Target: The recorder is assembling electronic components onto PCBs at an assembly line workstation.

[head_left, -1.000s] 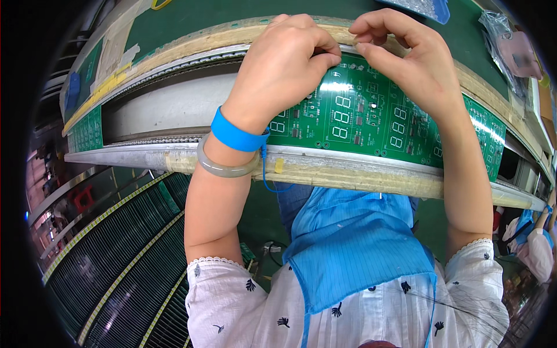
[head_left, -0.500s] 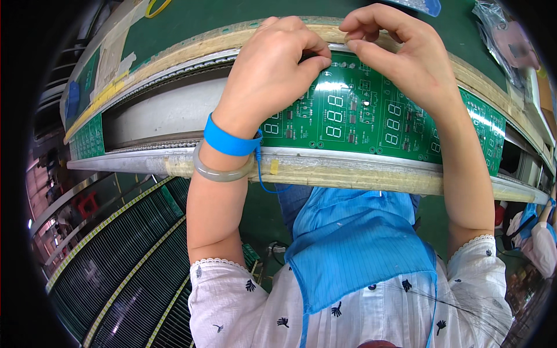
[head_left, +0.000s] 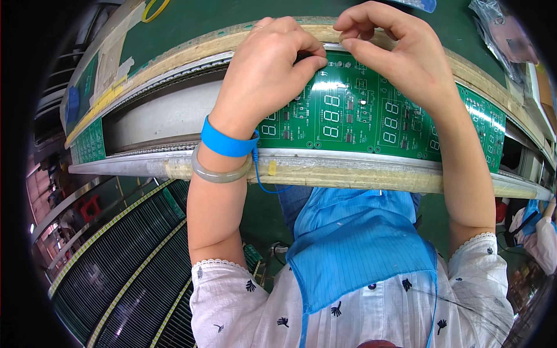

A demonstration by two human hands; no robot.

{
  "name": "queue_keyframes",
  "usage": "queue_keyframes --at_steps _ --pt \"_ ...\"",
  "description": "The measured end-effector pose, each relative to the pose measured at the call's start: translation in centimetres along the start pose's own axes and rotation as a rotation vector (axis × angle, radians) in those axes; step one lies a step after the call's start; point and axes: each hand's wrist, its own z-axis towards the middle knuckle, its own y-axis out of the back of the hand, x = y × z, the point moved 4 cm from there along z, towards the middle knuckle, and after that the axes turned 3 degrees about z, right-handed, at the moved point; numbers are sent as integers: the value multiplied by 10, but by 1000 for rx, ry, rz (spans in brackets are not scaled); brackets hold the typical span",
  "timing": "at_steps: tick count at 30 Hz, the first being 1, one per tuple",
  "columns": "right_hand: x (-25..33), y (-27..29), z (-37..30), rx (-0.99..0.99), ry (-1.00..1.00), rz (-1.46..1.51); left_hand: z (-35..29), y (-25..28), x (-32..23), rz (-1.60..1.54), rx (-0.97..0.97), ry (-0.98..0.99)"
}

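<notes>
Head view, left hand (head_left: pixel 270 69), right hand (head_left: pixel 406 58), board (head_left: pixel 355 119) beneath

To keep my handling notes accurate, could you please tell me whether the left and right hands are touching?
Apart: the head view shows the wooden edge through a gap between the left hand and right hand.

Bright light, seemingly from overhead, throws white glare across the green circuit board (head_left: pixel 360 116) and the rightmost board (head_left: pixel 486 127). Shade gathers inside the channel (head_left: pixel 162 113). The front rail (head_left: pixel 348 177) bows toward black corners; the far-left background (head_left: pixel 49 223) looks soft.
</notes>
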Motion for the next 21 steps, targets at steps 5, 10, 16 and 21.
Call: queue_keyframes --at_steps 5,10,16,21 --pt "-1 1 -1 -2 9 22 1 -2 -1 -7 13 -25" --pt "1 0 0 15 -38 5 1 -1 -1 -2 6 -37" --pt "5 1 -2 -23 92 28 2 1 5 -391 -103 153" --pt "-4 2 -3 -20 262 -148 -2 -2 10 -725 63 345"
